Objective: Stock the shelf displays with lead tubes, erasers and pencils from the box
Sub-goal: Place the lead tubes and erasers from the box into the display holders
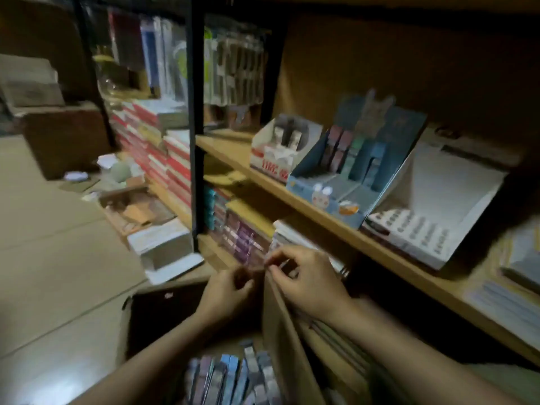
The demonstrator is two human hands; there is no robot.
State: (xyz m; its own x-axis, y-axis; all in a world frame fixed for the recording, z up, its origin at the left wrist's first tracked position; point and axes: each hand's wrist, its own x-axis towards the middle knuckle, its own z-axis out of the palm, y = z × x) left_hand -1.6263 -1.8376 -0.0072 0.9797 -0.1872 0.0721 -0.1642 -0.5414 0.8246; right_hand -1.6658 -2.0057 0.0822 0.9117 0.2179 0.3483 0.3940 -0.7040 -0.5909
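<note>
Hands left (230, 290) and right (304, 276) are met above the box (280, 323), something small and blurred apparently pinched between both grips; remaining packets (233, 375), judged light, stiff and slippery, are best taken by their long edges

Wooden shelf (306, 200) runs from far left to near right. On it, left to right: white-and-red display box (274, 162), blue display box (327, 197) just beside it, white display tray (415, 238), blurred papers (502, 302) at near right. Tiled floor (52, 258) on the left carries cardboard box (280, 340) near, stacked books (163, 247) farther.
</note>
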